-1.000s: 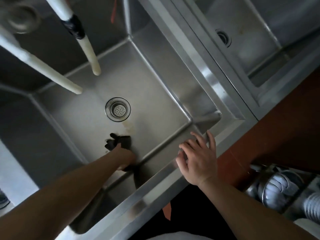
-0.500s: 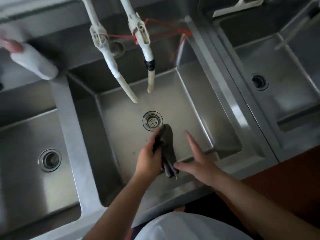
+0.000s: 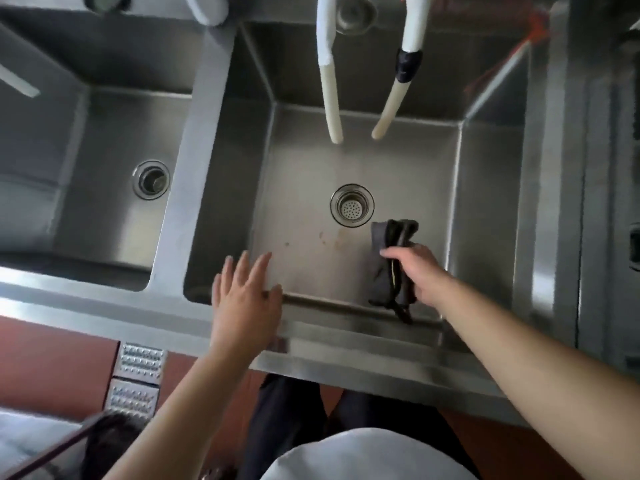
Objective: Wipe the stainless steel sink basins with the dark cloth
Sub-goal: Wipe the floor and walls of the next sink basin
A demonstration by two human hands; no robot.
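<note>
The dark grey, crumpled cloth (image 3: 391, 268) is bunched in the right hand (image 3: 415, 271), its folds sticking out past the fingers above and hanging in loose ends below the palm. Under that hand lies the square stainless steel sink basin (image 3: 301, 258), its floor faintly stained; a second steel basin (image 3: 104, 133) sits well beyond the left hand (image 3: 242, 299).

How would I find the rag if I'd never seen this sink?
Start at the middle basin, the one with two pale hoses hanging over it. Look just right of its round strainer drain, near the front wall. The dark cloth is there, bunched in the right hand, the only dark, soft thing among all the shiny steel.
</note>
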